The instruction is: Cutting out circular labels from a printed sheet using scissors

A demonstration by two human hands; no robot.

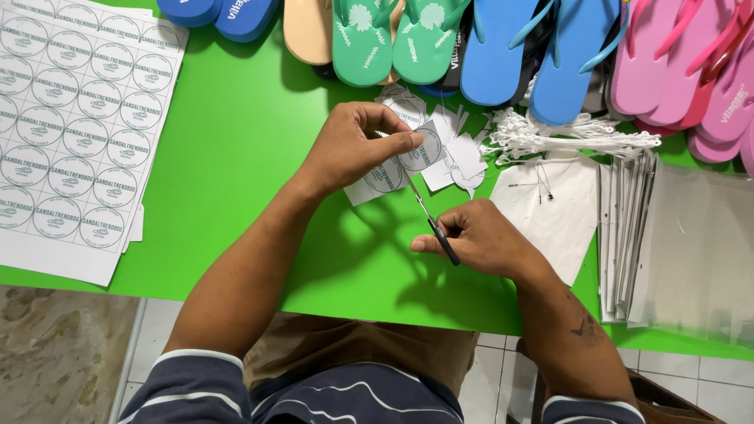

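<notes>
Item: left hand, one, pinched shut on a strip of paper labels with two printed circles showing, raised just over the green table.
Item: right hand, one, closed round the handles of one pair of scissors, blades slanting up to meet the strip's lower edge.
Item: cut labels, a loose heap behind the strip; count could not be told, as they overlapped.
Item: label sheet, at least two stacked, far left, printed in rows of five circles.
Item: flip-flops along the far edge: two dark blue, two green, two light blue, perhaps four pink, one tan sole.
Item: white string ties, one bundle, right of the heap.
Item: clear plastic bags, one stack, far right.
</notes>
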